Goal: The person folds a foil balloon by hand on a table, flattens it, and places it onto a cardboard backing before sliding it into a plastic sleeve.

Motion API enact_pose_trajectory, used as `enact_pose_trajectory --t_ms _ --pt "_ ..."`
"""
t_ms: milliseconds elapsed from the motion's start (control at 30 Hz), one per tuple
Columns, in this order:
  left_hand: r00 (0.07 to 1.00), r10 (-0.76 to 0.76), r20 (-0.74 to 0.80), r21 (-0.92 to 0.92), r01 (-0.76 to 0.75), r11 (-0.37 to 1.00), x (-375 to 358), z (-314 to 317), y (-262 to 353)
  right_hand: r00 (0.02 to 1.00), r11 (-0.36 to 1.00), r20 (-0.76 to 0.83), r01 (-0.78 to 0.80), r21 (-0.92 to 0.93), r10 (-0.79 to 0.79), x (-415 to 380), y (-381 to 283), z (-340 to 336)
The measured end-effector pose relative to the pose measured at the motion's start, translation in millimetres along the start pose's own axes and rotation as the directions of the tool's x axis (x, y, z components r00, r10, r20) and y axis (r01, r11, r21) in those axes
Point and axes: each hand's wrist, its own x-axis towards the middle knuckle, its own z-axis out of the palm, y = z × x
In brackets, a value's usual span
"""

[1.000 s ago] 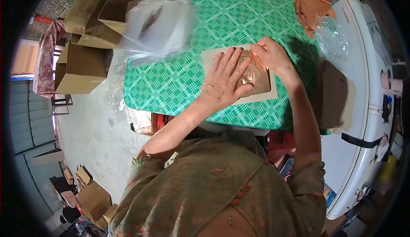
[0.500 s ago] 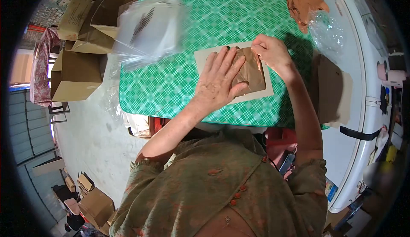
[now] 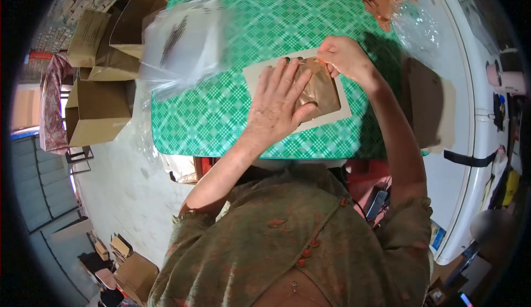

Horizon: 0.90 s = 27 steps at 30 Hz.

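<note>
On the table, a pale flat card lies slightly turned, bearing a piece of thin, shiny brown material folded into a rough rectangle. My left hand rests flat over the left part of the brown material, fingers stretched out and slightly apart, covering much of it. At the upper right corner, my right hand is closed, thumb and fingertips pinching the edge of the brown material.
A stack of clear plastic bags lies left on the green checked tablecloth. More brown material and crumpled clear plastic sit at the far right. Open cardboard boxes stand left of the table; a white fridge lies along the right.
My right hand has shifted left and up along the edge of the brown material, which shows more creases near its fingers. My left hand stays flat. The whole view has shifted slightly.
</note>
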Motion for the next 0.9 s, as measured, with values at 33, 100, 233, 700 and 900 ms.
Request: enact_pose_trajectory --t_ms 33,100,233,700,900 --pt "1.000 0.006 0.000 0.004 -0.006 1.000 0.1 -0.1 -0.4 1.000 1.000 0.014 -0.006 0.000 0.006 -1.9 -4.8 -1.5" --pt "1.000 0.014 0.002 0.010 -0.014 1.000 1.0 0.4 0.1 0.999 1.000 0.040 -0.019 -0.011 0.019 -1.6 -3.4 -4.3" --pt "1.000 0.018 0.006 0.013 -0.018 1.000 0.9 0.6 -0.3 0.994 0.987 0.095 -0.032 -0.159 0.048 15.4 -0.9 -8.3" --pt "0.999 0.014 0.039 0.040 -0.015 0.999 3.2 2.6 0.2 0.880 0.689 0.114 0.437 -0.578 -0.461 29.2 4.2 -5.2" --pt "0.999 0.012 0.042 0.052 -0.014 0.999 2.6 3.7 1.1 0.974 0.735 0.199 0.214 -0.644 -0.109 31.1 -20.9 -6.5"
